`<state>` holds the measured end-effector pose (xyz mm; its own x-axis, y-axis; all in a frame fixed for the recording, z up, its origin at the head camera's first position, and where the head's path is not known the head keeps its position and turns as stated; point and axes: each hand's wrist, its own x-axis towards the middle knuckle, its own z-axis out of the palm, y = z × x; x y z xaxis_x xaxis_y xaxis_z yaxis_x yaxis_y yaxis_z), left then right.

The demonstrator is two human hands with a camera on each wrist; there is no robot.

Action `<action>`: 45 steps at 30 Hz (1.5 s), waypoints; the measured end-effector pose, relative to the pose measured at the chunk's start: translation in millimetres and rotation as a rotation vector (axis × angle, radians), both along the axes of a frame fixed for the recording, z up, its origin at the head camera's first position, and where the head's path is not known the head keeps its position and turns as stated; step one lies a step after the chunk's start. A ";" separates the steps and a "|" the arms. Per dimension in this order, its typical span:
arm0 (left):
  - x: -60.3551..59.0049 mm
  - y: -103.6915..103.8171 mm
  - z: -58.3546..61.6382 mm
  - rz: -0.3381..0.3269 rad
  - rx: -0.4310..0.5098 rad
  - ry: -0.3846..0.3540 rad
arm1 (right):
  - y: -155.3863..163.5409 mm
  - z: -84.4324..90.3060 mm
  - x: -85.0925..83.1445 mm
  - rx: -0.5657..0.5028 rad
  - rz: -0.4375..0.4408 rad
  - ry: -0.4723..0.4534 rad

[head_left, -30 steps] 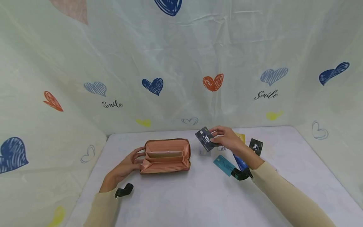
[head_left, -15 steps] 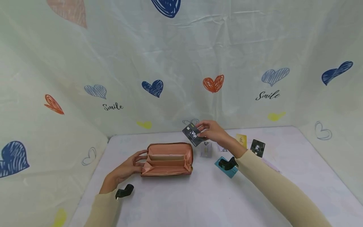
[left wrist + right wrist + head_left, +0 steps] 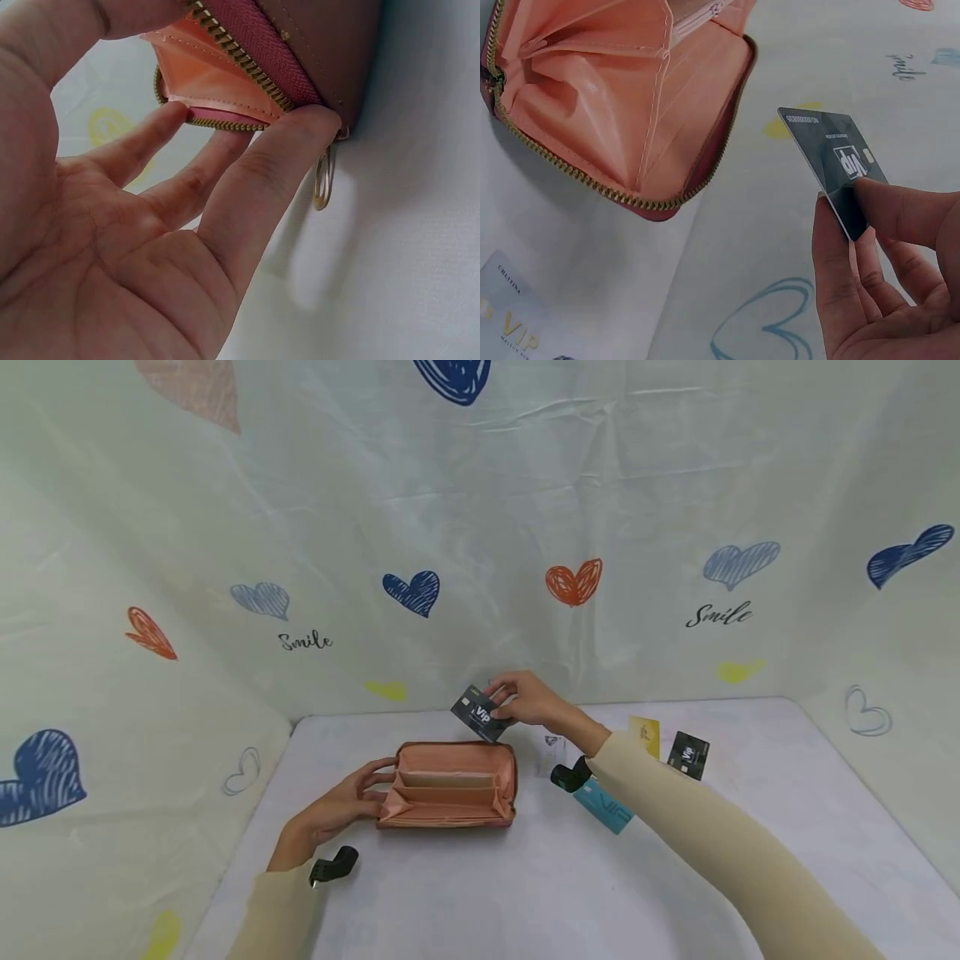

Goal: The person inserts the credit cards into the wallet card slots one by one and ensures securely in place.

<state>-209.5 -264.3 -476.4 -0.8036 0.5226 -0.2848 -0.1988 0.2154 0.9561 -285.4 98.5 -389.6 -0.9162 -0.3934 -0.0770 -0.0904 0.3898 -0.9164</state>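
While the head view takes in the whole white desk (image 3: 525, 877) with both cream-sleeved arms, only the right wrist view shows the printed face of the dark grey plastic VIP card (image 3: 832, 161) close up and the pale, empty-looking pleated pockets of the open salmon-pink zip-around wallet (image 3: 630, 97). The right hand (image 3: 528, 700) holds that card in a pinching grip, thumb on the printed face and fingertips (image 3: 840, 247) behind it, and the card (image 3: 480, 713) hangs tilted in the air just above the far right corner of the wallet (image 3: 450, 785), not touching it. The left hand (image 3: 341, 806) rests at the wallet's left end, and the left wrist view shows what the head view cannot: its fingers (image 3: 255, 187) lie nearly straight against the brass zip edge, the thumb above the upper lip, steadying the mouth rather than clutching it. On the desk to the right lie a teal card (image 3: 603, 806), a yellow card (image 3: 645, 735), a second black card (image 3: 688, 754) and a whitish card (image 3: 550, 752), the teal and whitish ones partly hidden by the right forearm; their lettering is too small to read.
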 end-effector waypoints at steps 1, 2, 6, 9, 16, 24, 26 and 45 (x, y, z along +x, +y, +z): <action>0.2 0.5 0.0 0.000 -0.001 0.001 | -3.0 -0.4 -1.1 0.005 0.011 0.004; 0.5 1.1 0.0 0.001 -0.001 0.002 | -6.1 -0.6 -1.8 0.010 0.022 0.007; 1.7 3.2 -0.2 0.010 -0.010 0.003 | -18.7 -1.2 -4.3 0.036 0.059 0.018; 2.1 4.5 -0.5 0.021 -0.012 -0.006 | -28.2 -1.1 -6.3 0.054 0.088 0.039; 0.8 5.8 -2.5 0.059 -0.050 -0.021 | -48.3 -6.0 -11.2 0.089 0.129 0.119; -0.1 1.8 -8.3 0.006 -0.019 0.003 | -62.2 -17.1 -10.5 0.099 0.152 0.206; 0.3 1.1 -9.4 -0.003 -0.014 0.004 | -64.8 -20.1 -10.9 0.110 0.148 0.237; 3.6 1.9 -6.2 0.011 0.003 -0.001 | -78.6 -34.7 -6.0 0.185 0.167 0.371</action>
<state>-206.0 -262.3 -482.6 -0.8087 0.5148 -0.2845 -0.2024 0.2105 0.9564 -291.4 19.9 -424.3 -0.8202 -0.5486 0.1622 -0.4758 0.4966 -0.7260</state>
